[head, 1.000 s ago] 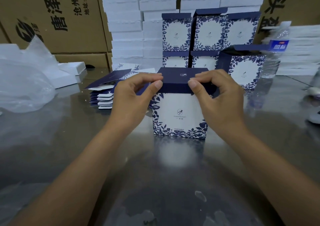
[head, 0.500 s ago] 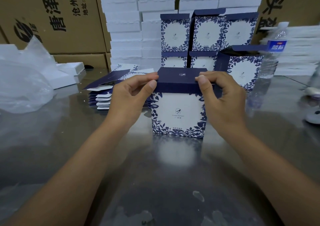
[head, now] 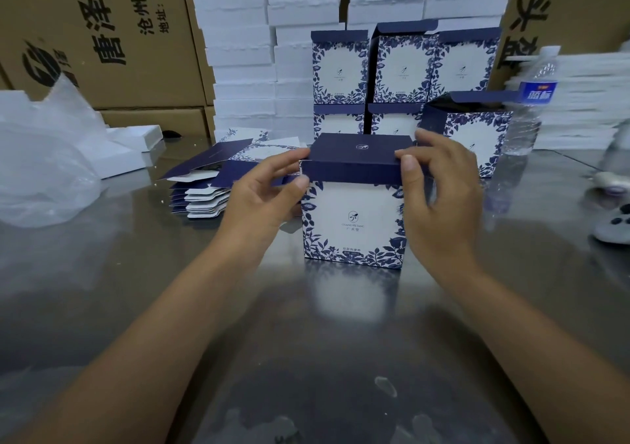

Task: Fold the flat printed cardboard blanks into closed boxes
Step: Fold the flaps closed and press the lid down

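A white box with blue leaf print (head: pixel 353 224) stands upright on the steel table (head: pixel 102 290). Its navy lid flap (head: pixel 361 157) lies over the top, with the tuck lip hanging down outside the front. My left hand (head: pixel 264 193) pinches the flap's left corner between thumb and fingers. My right hand (head: pixel 441 195) pinches the right corner, thumb on the front lip. A pile of flat blanks (head: pixel 211 184) lies to the left, behind my left hand.
Folded boxes (head: pixel 402 68) are stacked behind, and one with an open top (head: pixel 474 137) stands at the right. A water bottle (head: pixel 531 103) is beside it. White foam trays (head: pixel 238 51), brown cartons (head: pixel 102 34) and a plastic bag (head: pixel 44 157) line the back and left.
Both thumbs have slid outward along the lid's front lip to its corners. The box has stayed in place.
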The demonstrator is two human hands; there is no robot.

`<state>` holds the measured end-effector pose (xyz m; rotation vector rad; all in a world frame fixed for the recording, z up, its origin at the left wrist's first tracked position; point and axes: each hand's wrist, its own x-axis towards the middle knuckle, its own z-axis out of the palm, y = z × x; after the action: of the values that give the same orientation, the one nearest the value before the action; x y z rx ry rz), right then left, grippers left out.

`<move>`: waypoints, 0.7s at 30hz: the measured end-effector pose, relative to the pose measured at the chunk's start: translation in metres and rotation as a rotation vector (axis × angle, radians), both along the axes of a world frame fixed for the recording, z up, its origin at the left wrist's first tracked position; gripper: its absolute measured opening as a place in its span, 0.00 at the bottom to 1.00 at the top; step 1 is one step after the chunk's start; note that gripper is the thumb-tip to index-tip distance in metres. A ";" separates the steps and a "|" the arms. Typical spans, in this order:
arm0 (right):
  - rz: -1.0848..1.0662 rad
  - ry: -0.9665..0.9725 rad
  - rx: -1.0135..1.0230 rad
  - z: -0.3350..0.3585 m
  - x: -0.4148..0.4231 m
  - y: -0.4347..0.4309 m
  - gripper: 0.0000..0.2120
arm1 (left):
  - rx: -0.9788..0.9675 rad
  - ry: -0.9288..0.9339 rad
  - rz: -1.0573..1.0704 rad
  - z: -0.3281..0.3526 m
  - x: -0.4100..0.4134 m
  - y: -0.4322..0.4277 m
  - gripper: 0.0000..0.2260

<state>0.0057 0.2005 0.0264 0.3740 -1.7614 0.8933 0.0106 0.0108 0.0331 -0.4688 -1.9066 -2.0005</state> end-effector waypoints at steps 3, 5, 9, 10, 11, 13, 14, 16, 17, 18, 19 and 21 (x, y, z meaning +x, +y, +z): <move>-0.181 0.144 0.283 -0.004 0.001 -0.002 0.13 | -0.013 0.018 -0.034 -0.002 0.003 0.008 0.14; -0.264 0.163 0.433 -0.007 0.000 -0.007 0.18 | -0.036 0.031 -0.051 -0.004 0.005 0.013 0.15; -0.311 0.039 0.511 -0.014 -0.004 -0.012 0.24 | -0.048 -0.027 -0.114 -0.010 0.007 0.021 0.15; -0.313 -0.018 0.495 -0.015 -0.006 -0.010 0.25 | -0.053 -0.055 -0.123 -0.011 0.007 0.021 0.14; -0.306 -0.080 0.474 -0.016 -0.008 -0.009 0.27 | -0.064 -0.081 -0.132 -0.012 0.007 0.021 0.12; -0.257 -0.172 0.445 -0.019 -0.013 -0.005 0.30 | -0.109 -0.107 -0.153 -0.014 0.006 0.021 0.09; -0.234 -0.189 0.444 -0.019 -0.017 -0.002 0.31 | -0.137 -0.110 -0.158 -0.016 0.005 0.022 0.08; -0.216 -0.200 0.467 -0.018 -0.027 0.004 0.32 | -0.187 -0.116 -0.158 -0.020 0.003 0.023 0.08; -0.213 -0.214 0.485 -0.017 -0.033 0.008 0.32 | -0.209 -0.123 -0.158 -0.023 0.003 0.023 0.07; -0.210 -0.236 0.502 -0.015 -0.040 0.012 0.32 | -0.228 -0.131 -0.156 -0.026 0.001 0.023 0.07; -0.210 -0.268 0.519 -0.013 -0.048 0.017 0.32 | -0.245 -0.136 -0.153 -0.028 0.000 0.022 0.06; -0.209 -0.342 0.550 -0.007 -0.066 0.028 0.31 | -0.266 -0.152 -0.144 -0.031 -0.005 0.019 0.06</move>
<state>-0.0598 0.2284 0.0193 0.3931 -2.3131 0.3202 0.0052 0.0301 0.0017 -0.5496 -2.3088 -1.9240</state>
